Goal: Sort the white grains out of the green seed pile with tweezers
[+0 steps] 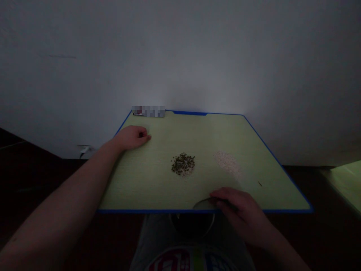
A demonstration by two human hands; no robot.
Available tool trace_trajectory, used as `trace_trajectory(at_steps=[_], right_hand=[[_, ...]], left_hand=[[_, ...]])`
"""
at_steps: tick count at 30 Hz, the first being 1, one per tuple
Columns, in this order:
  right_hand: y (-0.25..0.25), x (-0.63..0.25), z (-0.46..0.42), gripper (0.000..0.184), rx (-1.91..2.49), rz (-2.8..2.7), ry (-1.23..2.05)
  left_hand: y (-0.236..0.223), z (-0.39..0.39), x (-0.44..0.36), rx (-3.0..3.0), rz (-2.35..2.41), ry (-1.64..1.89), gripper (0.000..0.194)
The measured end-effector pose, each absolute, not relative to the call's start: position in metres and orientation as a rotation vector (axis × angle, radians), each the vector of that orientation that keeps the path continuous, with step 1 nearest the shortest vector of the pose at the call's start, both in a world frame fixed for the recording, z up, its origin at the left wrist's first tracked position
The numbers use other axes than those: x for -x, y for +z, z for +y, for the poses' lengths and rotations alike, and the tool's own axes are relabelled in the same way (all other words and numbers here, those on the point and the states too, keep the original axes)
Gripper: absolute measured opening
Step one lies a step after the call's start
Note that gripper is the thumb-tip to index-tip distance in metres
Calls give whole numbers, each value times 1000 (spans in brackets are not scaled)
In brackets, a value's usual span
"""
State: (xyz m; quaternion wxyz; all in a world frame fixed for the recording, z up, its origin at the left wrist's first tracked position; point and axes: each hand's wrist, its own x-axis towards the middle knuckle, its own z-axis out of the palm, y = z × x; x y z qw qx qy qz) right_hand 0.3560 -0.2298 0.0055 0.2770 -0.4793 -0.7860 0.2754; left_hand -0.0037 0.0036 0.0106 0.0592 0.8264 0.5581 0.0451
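My left hand (pixel 134 137) rests on the left side of the pale green tabletop (pixel 158 192), fingers curled in a loose fist, with no held thing showing. Low on the right, my right hand (pixel 239 209) is closed around a thin, dark, curved tool (pixel 201 202). Its tip lies close to the blue front edge; in the dim light I cannot tell its exact kind. Beyond that tip sits a pile of dark grains mixed with pale ones (pixel 182 164). To its right, pale grains that look like rice (pixel 228 163) are spread in a slanting patch.
Below the front edge, a dark round container (pixel 192 224) shows between my legs, partly hidden by the table. A small brown sliver (pixel 260 183) lies at right. A flat, blurred-out object (pixel 149 111) lies at the back left corner. A grey wall (pixel 186 56) stands behind the table.
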Motion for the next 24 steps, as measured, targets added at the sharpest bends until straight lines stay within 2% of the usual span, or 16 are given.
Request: trace_trajectory(at_steps=[6,12,24], right_hand=[[3,-364,-233,23,1529,-1908,529],[-4,-370,-238,27,1641,-1807,565],[-2,-363,-227,29,1581,-1613,684]], left_hand=[[9,4,3,-2509,1706,110,41],[9,5,2,-2477,1726,98,42],[8,5,1,-2472,1737,83,43]])
